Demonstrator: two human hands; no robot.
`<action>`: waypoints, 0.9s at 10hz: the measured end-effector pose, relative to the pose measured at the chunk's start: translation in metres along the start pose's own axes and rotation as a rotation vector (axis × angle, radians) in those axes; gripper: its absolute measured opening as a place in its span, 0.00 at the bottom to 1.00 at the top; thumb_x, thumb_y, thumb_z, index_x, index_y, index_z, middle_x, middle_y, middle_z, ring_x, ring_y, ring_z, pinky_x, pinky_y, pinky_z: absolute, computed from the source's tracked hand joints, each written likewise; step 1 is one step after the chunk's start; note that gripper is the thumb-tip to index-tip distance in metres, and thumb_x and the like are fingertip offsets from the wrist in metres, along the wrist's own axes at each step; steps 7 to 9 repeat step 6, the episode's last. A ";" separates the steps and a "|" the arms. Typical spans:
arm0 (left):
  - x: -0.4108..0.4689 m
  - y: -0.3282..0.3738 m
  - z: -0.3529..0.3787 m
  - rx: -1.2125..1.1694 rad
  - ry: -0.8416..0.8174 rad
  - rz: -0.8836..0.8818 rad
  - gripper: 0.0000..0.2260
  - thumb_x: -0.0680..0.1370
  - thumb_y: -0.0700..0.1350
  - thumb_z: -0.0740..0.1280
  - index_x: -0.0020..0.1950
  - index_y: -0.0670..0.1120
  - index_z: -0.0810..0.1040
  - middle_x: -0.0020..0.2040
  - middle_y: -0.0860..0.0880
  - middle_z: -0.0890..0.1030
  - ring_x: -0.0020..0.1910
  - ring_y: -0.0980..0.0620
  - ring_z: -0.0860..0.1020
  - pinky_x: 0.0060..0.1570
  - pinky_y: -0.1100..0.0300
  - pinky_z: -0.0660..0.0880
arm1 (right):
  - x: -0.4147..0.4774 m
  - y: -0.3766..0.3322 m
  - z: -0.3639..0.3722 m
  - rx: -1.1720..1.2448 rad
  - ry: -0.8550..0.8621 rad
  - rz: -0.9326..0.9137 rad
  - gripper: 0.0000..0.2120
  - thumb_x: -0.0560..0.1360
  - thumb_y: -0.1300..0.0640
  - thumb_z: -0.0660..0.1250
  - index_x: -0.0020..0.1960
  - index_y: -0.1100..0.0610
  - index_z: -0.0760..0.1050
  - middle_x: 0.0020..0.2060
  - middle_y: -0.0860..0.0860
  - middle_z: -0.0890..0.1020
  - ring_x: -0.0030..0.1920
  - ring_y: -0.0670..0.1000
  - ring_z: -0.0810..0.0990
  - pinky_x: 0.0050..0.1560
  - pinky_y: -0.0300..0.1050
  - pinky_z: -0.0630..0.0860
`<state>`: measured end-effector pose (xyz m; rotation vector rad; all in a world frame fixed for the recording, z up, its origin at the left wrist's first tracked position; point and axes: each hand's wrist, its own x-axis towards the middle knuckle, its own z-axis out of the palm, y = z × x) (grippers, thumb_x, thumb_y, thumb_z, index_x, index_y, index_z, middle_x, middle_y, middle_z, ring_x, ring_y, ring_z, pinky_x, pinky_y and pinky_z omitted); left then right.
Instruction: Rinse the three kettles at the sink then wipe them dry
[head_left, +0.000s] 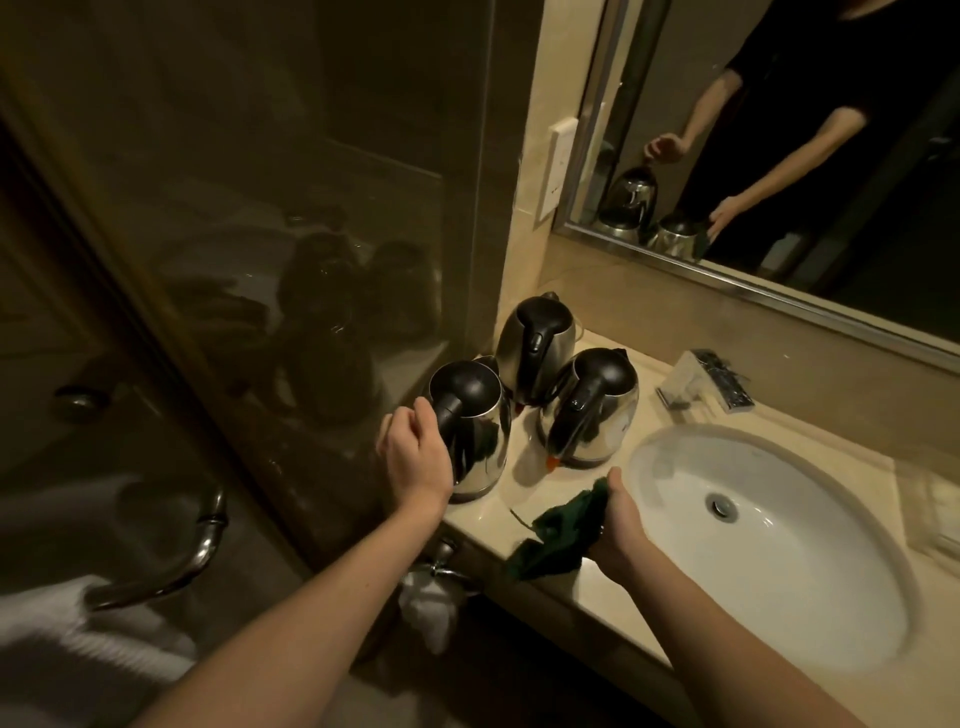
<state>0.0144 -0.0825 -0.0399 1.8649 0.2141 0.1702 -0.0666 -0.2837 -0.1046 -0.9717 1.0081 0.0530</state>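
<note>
Stainless steel with a black lid, the nearest kettle (475, 431) stands at the left edge of the beige stone counter (524, 488). The left hand (415, 457) curls its fingers round the kettle's black handle. 2 more, the back kettle (537, 338) and the right kettle (589, 405), stand just beside it. The right hand (621, 525) clutches a dark green cloth (556, 535) at the near rim of the white sink (779, 571). A mirror (779, 130) hangs behind, and a glass partition (260, 208) stands to the left.
</note>
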 end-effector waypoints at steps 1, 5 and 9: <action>-0.014 0.004 0.003 -0.007 -0.061 -0.001 0.19 0.85 0.51 0.55 0.37 0.44 0.71 0.40 0.47 0.74 0.47 0.46 0.74 0.48 0.55 0.66 | -0.001 -0.002 -0.012 0.030 -0.080 0.057 0.37 0.78 0.34 0.52 0.78 0.55 0.49 0.75 0.60 0.59 0.73 0.65 0.60 0.69 0.70 0.57; -0.062 0.043 0.002 -0.346 -0.828 -0.380 0.31 0.80 0.69 0.46 0.31 0.46 0.65 0.28 0.48 0.65 0.25 0.52 0.61 0.27 0.60 0.57 | -0.114 -0.056 -0.047 -0.115 -0.427 -0.202 0.34 0.79 0.36 0.47 0.45 0.65 0.75 0.38 0.63 0.78 0.34 0.57 0.77 0.36 0.48 0.73; -0.079 0.070 -0.008 -0.506 -1.076 -0.400 0.32 0.74 0.75 0.43 0.30 0.47 0.60 0.27 0.48 0.59 0.27 0.51 0.55 0.29 0.57 0.54 | -0.165 -0.082 -0.067 -0.113 -0.628 -0.305 0.38 0.76 0.31 0.44 0.26 0.62 0.64 0.23 0.58 0.68 0.21 0.52 0.63 0.25 0.41 0.60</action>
